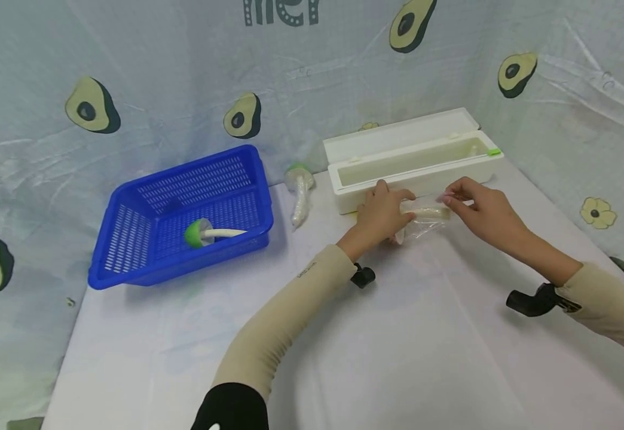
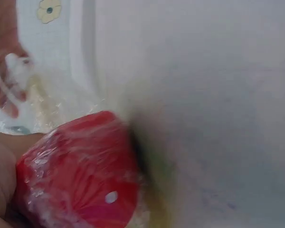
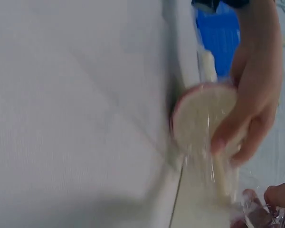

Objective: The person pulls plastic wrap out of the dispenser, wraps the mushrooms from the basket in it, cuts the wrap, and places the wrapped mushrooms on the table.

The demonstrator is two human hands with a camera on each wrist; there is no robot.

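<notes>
Plastic film half-wrapped: we clasp the red-capped toy mushroom point(image 2: 80, 166) in our left hand point(image 1: 379, 215) while our right hand point(image 1: 481, 209) pinches the film point(image 1: 425, 224) beside the white dispenser box point(image 1: 414, 164), near the surface's far edge; the wrapping looks unfinished.

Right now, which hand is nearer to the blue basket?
Left. The left hand grips the wrapped mushroom just right of the blue basket; the right hand pinches the wrap farther right.

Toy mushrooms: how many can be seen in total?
3: a green-capped one in the blue basket, a wrapped one beside it, a red-capped one held in both hands.
</notes>
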